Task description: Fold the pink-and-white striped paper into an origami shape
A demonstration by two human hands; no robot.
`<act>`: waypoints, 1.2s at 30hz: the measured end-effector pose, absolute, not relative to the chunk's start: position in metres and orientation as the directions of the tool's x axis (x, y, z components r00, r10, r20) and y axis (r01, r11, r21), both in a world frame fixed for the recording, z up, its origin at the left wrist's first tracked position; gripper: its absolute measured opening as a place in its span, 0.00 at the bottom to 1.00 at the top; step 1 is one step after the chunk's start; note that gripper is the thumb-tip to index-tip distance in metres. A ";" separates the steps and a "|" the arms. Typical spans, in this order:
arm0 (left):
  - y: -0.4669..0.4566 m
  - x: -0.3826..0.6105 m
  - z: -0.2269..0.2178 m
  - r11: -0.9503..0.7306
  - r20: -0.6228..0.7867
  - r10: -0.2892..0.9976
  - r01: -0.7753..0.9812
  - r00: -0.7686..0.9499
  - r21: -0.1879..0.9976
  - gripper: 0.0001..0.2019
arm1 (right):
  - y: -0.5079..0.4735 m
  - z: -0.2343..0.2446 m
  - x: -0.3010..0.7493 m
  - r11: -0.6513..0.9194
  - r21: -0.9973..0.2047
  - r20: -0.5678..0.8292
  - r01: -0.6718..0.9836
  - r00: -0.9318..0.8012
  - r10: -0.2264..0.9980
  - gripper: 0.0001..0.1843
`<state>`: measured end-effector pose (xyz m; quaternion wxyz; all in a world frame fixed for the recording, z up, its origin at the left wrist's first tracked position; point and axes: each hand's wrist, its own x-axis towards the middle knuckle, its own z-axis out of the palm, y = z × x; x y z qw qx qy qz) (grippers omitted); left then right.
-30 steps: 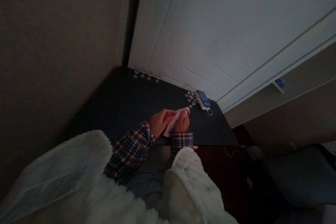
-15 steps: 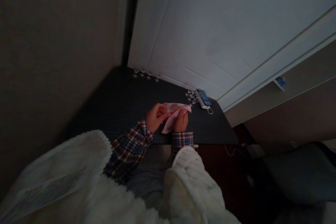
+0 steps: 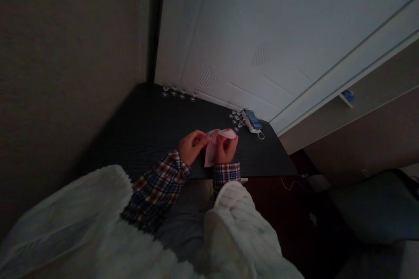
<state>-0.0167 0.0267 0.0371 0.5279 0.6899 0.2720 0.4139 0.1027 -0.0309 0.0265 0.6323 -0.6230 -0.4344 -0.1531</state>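
Note:
Both my hands are raised just above the near edge of a dark table (image 3: 147,126) and grip one small pink packet (image 3: 211,150). My left hand (image 3: 190,147) pinches the packet's upper left edge with closed fingers. My right hand (image 3: 225,150) holds the packet's right side, fingers curled round it. The packet hangs between them, its lower corner pointing down. The light is dim and details of the packet are hard to read.
Small clear suction cups (image 3: 178,92) line the table's far edge, with another cluster (image 3: 236,117) beside a blue and white object (image 3: 253,124) at the far right corner. A white panelled door (image 3: 262,43) stands behind. A wall is on the left, a dark chair (image 3: 366,205) on the right.
The packet has been lifted and turned between my hands, its top edge now stretched wider. Both hands shifted slightly up and left.

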 end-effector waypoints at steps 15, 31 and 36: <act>0.033 -0.018 0.031 -0.368 0.213 0.817 0.200 0.536 0.908 0.22 | -0.030 0.031 0.104 0.023 -0.670 0.683 0.742 0.605 0.409 0.11; 0.031 -0.014 0.028 -0.308 0.182 0.864 0.206 0.469 0.929 0.18 | -0.030 0.028 0.107 0.048 -0.679 0.689 0.732 0.614 0.386 0.12; 0.031 -0.014 0.030 -0.319 0.213 0.877 0.192 0.431 0.928 0.17 | -0.031 0.030 0.106 0.094 -0.672 0.700 0.734 0.590 0.401 0.11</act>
